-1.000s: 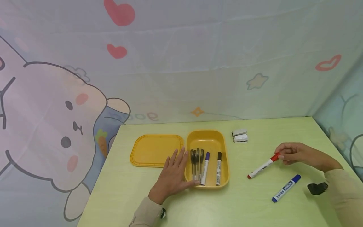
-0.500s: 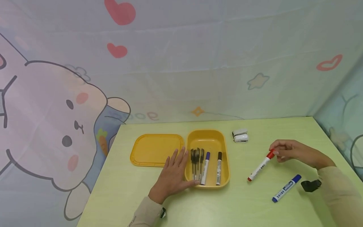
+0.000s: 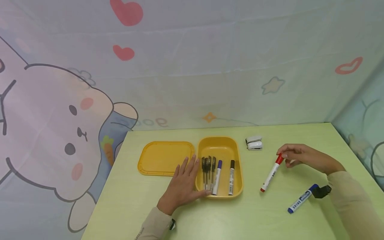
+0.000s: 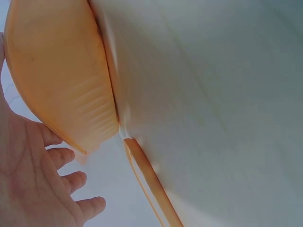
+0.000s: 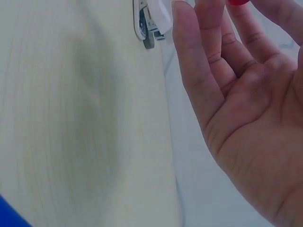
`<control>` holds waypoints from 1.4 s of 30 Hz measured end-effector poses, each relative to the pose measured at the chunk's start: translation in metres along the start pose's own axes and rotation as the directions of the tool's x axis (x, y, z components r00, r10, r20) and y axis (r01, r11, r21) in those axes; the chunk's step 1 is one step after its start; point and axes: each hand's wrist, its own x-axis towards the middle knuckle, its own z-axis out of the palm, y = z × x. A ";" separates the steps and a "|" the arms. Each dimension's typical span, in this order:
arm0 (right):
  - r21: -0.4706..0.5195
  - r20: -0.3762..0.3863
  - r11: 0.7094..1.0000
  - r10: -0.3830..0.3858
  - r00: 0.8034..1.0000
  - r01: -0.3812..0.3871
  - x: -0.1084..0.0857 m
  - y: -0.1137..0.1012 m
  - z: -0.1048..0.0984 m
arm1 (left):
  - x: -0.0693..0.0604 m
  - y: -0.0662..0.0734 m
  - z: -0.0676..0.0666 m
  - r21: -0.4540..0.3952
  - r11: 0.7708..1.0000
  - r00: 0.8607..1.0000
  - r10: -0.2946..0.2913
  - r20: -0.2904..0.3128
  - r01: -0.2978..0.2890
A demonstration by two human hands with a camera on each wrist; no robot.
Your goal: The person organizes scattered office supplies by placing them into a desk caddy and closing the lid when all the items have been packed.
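Observation:
A red-capped whiteboard marker [image 3: 271,176] slants downward to the left from my right hand [image 3: 307,158], whose thumb and fingers pinch its red cap. Only a bit of the red cap [image 5: 238,2] shows at the top of the right wrist view. My left hand [image 3: 182,191] rests against the left side of a yellow plastic box [image 3: 220,145], fingers straight and thumb at the front rim. Inside the box lie several black-capped pens [image 3: 206,173], a purple-capped marker [image 3: 217,179] and a black-capped marker [image 3: 231,180]. In the left wrist view, the fingers lie along the box's wall [image 4: 61,71].
Left of the box lies a flat yellow lid [image 3: 165,158]. A small white stapler [image 3: 254,143] sits behind and right of the box. The blue marker [image 3: 302,199] lies on the pale green table [image 3: 255,220], below my right wrist. A patterned cloth [image 3: 192,66] hangs behind.
My right hand has moved left toward the box with the red marker, which has tilted steeper. The left hand and the things in the box have stayed put.

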 end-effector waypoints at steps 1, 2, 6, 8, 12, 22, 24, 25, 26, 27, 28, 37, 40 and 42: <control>0.001 0.002 1.000 -0.006 1.000 0.006 0.001 0.000 0.000 | 0.000 0.000 0.000 0.003 1.000 1.000 0.002 -0.003 -0.002; 0.004 0.006 1.000 -0.014 1.000 0.014 0.002 -0.001 0.000 | 0.000 0.000 0.000 0.005 1.000 1.000 0.003 -0.004 -0.003; 0.002 0.010 1.000 -0.030 1.000 0.030 0.007 -0.003 0.001 | 0.000 -0.001 0.000 0.017 1.000 1.000 0.007 -0.010 -0.007; 0.007 0.008 0.999 -0.033 0.999 0.033 0.010 -0.005 0.002 | 0.000 -0.001 0.000 0.016 1.000 1.000 0.008 -0.011 -0.008; 0.012 0.000 0.999 -0.035 0.999 0.035 0.015 -0.012 0.005 | 0.000 -0.001 0.001 0.008 1.000 1.000 0.007 -0.014 -0.007; -0.004 -0.001 0.998 -0.068 0.998 0.068 0.027 -0.025 0.011 | 0.000 0.000 0.002 0.011 1.000 1.000 -0.004 0.009 0.004; -0.003 0.002 0.997 -0.077 0.997 0.077 0.030 -0.028 0.012 | 0.000 0.000 0.001 0.011 1.000 1.000 -0.003 0.007 0.003; 0.000 0.002 0.997 -0.081 0.997 0.081 0.031 -0.029 0.012 | 0.000 0.001 0.001 0.011 1.000 1.000 -0.002 0.004 0.002; 0.003 0.002 0.996 -0.085 0.996 0.085 0.033 -0.031 0.013 | 0.000 0.001 0.001 0.010 1.000 1.000 -0.001 0.003 0.001; 0.005 0.003 0.996 -0.090 0.996 0.090 0.034 -0.032 0.013 | 0.000 0.001 0.000 0.010 1.000 1.000 0.000 -0.001 0.000; 0.009 0.001 0.996 -0.089 0.996 0.089 0.036 -0.033 0.014 | 0.000 0.001 0.000 0.010 1.000 1.000 -0.001 0.000 0.001; 0.032 -0.004 0.998 -0.061 0.998 0.061 0.046 -0.044 0.020 | 0.000 0.001 0.000 -0.010 1.000 1.000 -0.014 0.010 0.014; 0.036 0.000 0.997 -0.064 0.998 0.064 0.049 -0.046 0.021 | 0.000 0.001 0.000 -0.004 1.000 1.000 -0.015 0.013 0.015; 0.033 0.005 0.997 -0.072 0.997 0.072 0.051 -0.048 0.022 | 0.000 0.001 0.000 0.004 1.000 1.000 -0.013 0.013 0.013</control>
